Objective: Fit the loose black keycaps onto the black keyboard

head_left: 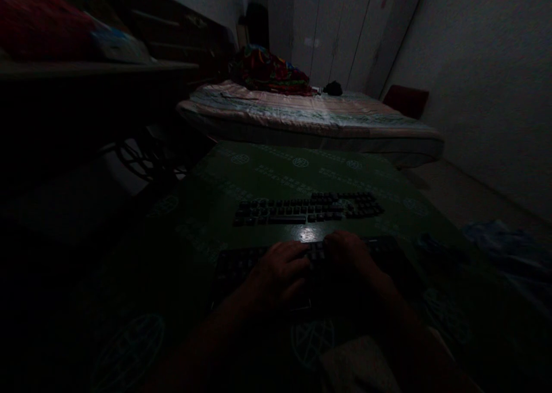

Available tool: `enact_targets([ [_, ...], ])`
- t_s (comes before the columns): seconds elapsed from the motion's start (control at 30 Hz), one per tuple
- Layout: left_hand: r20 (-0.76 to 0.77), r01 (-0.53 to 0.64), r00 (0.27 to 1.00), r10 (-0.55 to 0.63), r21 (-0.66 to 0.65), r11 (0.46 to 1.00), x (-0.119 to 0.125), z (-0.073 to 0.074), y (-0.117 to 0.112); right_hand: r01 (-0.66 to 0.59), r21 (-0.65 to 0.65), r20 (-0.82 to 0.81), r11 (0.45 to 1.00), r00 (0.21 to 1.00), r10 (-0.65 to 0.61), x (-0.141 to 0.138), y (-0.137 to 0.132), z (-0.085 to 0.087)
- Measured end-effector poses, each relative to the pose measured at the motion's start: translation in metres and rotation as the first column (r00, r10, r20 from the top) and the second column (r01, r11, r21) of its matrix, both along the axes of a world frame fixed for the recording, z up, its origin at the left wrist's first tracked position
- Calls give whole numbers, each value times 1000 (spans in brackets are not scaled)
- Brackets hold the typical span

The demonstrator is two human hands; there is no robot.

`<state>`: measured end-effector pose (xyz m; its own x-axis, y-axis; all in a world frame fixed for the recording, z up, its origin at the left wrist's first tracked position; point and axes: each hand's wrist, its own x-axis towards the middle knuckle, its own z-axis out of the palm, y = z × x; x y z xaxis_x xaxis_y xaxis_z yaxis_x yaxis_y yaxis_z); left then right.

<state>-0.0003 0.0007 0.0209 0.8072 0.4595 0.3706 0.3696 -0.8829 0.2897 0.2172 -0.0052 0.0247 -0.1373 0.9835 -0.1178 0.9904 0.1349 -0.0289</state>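
Observation:
In a dim room, a black keyboard (235, 266) lies on a green patterned table cover (280, 171) close to me. My left hand (278, 275) rests on its keys with fingers curled down and apart. My right hand (347, 255) lies beside it on the same keyboard, fingers spread over the keys. Neither hand holds anything. A second black keyboard (308, 208) lies farther away on the cover, untouched.
A bed (310, 119) with a striped sheet stands behind the table, with a heap of colourful cloth (271, 71) on it. A dark red cushion (405, 100) leans at the right wall. Dark furniture (86, 76) fills the left. Bluish cloth (509, 249) lies at the right.

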Motion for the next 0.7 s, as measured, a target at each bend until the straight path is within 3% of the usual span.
enact_targets([
  [0.33, 16, 0, 1000, -1, 35, 999, -1, -7, 3, -3, 8, 17, 1000, 1000, 3, -2, -3, 5],
  [0.7, -5, 8, 1000, -8, 16, 1000, -2, -2, -1, -4, -30, 33, 1000, 999, 5, -2, 0, 5],
])
